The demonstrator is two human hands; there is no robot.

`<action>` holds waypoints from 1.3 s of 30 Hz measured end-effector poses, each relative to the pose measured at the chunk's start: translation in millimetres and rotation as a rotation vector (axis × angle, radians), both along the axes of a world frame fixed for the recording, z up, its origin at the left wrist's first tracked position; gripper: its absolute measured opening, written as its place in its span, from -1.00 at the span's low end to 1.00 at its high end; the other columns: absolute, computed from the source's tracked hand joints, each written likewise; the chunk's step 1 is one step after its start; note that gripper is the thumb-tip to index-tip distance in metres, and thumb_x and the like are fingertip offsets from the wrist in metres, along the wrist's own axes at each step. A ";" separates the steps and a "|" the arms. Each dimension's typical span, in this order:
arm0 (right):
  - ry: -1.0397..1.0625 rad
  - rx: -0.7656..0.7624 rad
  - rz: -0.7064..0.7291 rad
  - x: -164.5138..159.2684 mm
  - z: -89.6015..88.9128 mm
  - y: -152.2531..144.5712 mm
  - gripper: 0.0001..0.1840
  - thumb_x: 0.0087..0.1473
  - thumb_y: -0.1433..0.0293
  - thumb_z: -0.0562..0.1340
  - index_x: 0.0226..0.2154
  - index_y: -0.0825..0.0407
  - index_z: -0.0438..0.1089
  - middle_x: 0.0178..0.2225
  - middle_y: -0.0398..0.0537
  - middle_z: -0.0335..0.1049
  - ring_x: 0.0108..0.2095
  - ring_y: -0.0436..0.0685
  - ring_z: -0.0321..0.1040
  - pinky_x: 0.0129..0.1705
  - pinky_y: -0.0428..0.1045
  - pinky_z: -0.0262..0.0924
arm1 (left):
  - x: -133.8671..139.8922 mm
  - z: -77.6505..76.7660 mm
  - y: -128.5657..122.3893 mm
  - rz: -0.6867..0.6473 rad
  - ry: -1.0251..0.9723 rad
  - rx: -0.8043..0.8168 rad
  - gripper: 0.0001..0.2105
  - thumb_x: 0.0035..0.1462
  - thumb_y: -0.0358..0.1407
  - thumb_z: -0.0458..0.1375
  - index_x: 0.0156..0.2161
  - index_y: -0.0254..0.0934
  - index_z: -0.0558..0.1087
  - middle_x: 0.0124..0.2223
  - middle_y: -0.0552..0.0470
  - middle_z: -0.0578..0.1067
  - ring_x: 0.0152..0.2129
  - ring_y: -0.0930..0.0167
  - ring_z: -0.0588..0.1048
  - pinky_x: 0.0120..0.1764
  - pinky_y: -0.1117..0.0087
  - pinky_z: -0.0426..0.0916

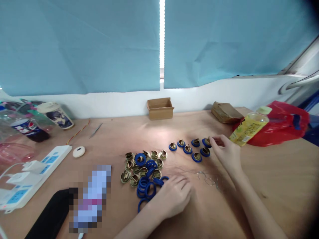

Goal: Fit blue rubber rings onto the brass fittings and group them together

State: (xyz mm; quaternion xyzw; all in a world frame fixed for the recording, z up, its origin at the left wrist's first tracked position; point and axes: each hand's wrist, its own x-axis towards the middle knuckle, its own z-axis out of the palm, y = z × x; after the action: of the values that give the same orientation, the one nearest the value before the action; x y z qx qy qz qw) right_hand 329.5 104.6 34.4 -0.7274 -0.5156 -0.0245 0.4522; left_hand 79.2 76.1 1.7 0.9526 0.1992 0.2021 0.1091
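My right hand pinches a round brass-coloured metal piece with a blue ring around its base, at the right end of a small group. Several like pieces stand apart on the table beside it, each with a blue ring and an upright metal tab. My left hand rests low on the table with its fingers curled in, and what they hold, if anything, is hidden. Loose blue rings lie against its far side. Behind them is a cluster of brass-coloured pieces without rings.
Thin wire lies between my forearms. A small cardboard box stands by the wall. On the right are a yellow-labelled bottle and a red bag; on the left, a power strip, a black item and a cola bottle.
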 end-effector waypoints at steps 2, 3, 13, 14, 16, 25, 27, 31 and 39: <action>-0.100 -0.087 -0.097 14.9 -4.2 0.3 -0.78 0.10 0.24 0.18 -0.43 0.03 0.42 -0.50 -0.04 0.49 -0.43 0.17 0.46 -0.40 -0.03 0.20 | 3.5 -4.3 -5.6 -0.039 0.001 0.008 -0.77 0.24 -0.44 -0.01 -0.03 -0.35 0.38 -0.05 -0.14 0.54 -0.10 0.28 0.50 -0.05 0.25 0.42; -0.147 -0.135 -0.143 21.0 -6.6 0.3 -0.77 0.10 0.24 0.17 -0.44 0.02 0.43 -0.51 -0.03 0.49 -0.44 0.18 0.45 -0.44 -0.02 0.15 | 4.4 -5.5 -7.1 -0.046 0.002 0.005 -0.77 0.25 -0.44 -0.01 -0.02 -0.35 0.37 -0.04 -0.14 0.54 -0.09 0.29 0.50 -0.04 0.25 0.41; -0.336 -0.470 -0.196 34.3 -25.4 3.3 -0.80 0.12 0.29 0.14 -0.41 0.00 0.44 -0.45 -0.01 0.51 -0.47 0.16 0.40 -0.52 -0.04 -0.03 | 3.2 -6.8 -5.9 -0.047 0.012 -0.001 -0.75 0.26 -0.42 -0.02 0.00 -0.38 0.36 -0.04 -0.14 0.54 -0.06 0.26 0.49 0.00 0.23 0.38; -0.347 -0.471 -0.193 33.2 -25.8 3.5 -0.80 0.11 0.29 0.14 -0.41 0.00 0.44 -0.44 -0.01 0.51 -0.46 0.16 0.40 -0.52 -0.04 -0.04 | 3.3 -7.2 -5.9 -0.050 0.013 -0.001 -0.76 0.26 -0.42 -0.02 0.00 -0.38 0.37 -0.04 -0.15 0.54 -0.06 0.26 0.48 0.00 0.23 0.38; -0.358 -0.478 -0.186 31.1 -25.8 3.5 -0.80 0.12 0.29 0.14 -0.41 0.00 0.43 -0.44 0.00 0.50 -0.46 0.17 0.41 -0.52 -0.04 -0.03 | 3.3 -7.7 -6.0 -0.056 0.007 -0.003 -0.76 0.26 -0.43 -0.03 -0.01 -0.39 0.37 -0.04 -0.15 0.54 -0.06 0.27 0.48 0.00 0.24 0.39; -0.407 -0.231 -0.139 -7.5 -16.7 1.3 -0.75 0.18 0.34 0.07 -0.18 0.10 0.38 -0.23 0.15 0.47 -0.34 0.22 0.42 -0.43 -0.01 0.12 | 3.3 -2.3 -5.3 -0.062 -0.003 -0.026 -0.77 0.26 -0.43 -0.02 -0.03 -0.35 0.39 -0.03 -0.13 0.54 -0.07 0.30 0.49 -0.03 0.26 0.40; -0.357 -0.130 0.063 -30.9 -14.9 -1.2 -0.76 0.20 0.34 0.07 -0.15 0.08 0.36 -0.25 0.11 0.46 -0.31 0.22 0.41 -0.36 0.01 0.21 | 3.5 -1.8 -5.2 -0.062 -0.007 -0.022 -0.77 0.27 -0.43 -0.03 -0.03 -0.34 0.39 -0.03 -0.13 0.54 -0.08 0.31 0.49 -0.03 0.27 0.39; -0.292 -0.067 0.649 -76.3 -18.2 -9.4 -0.75 0.20 0.47 0.05 -0.10 0.01 0.34 -0.13 0.09 0.41 -0.13 0.21 0.37 -0.08 0.09 0.29 | 3.6 -3.1 -5.7 -0.062 0.008 0.023 -0.78 0.26 -0.43 -0.03 -0.06 -0.33 0.41 -0.11 -0.11 0.57 -0.13 0.32 0.51 -0.06 0.29 0.39; -0.269 -0.091 0.826 -90.8 -38.9 -10.7 -0.75 0.20 0.50 0.08 -0.09 0.04 0.35 -0.13 0.10 0.41 -0.11 0.21 0.35 -0.07 0.15 0.31 | -12.1 23.3 6.5 -0.031 -0.013 0.136 -0.76 0.21 -0.46 -0.05 -0.13 -0.35 0.43 -0.29 -0.12 0.56 -0.30 0.30 0.52 -0.10 0.23 0.40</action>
State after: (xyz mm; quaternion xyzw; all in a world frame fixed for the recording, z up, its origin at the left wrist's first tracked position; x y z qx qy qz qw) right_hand 238.7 93.8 -4.5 -0.4697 -0.8181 0.0868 0.3204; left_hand 67.2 82.6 25.0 0.9595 0.1694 0.2198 0.0484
